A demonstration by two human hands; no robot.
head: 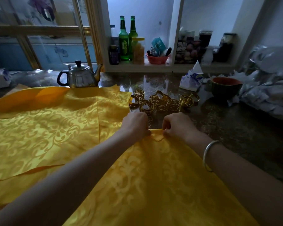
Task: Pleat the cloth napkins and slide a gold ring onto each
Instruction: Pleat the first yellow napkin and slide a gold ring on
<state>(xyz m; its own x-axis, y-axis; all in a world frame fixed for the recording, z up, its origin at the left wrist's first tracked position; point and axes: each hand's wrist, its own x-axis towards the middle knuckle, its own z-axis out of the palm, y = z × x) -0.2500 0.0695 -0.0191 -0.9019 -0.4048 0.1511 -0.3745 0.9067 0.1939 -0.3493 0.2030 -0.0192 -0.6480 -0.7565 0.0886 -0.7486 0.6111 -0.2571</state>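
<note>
A yellow damask napkin (153, 176) lies spread in front of me with one corner pointing away. My left hand (135, 123) and my right hand (178, 126) sit side by side at that far corner, each pinching the cloth's edge, which is bunched into small folds between them. Just beyond my hands stands a cluster of several gold rings (162, 104) with cut-out patterns. To the left, a stack of more yellow napkins (47, 128) lies flat.
A steel teapot (79, 76) stands behind the napkin stack. A tissue pack (190, 80) and a melon-rind bowl (225, 87) sit at the back right, beside crumpled plastic bags (268, 85). Bottles and jars fill the shelf (137, 66) behind the dark glossy table (235, 128).
</note>
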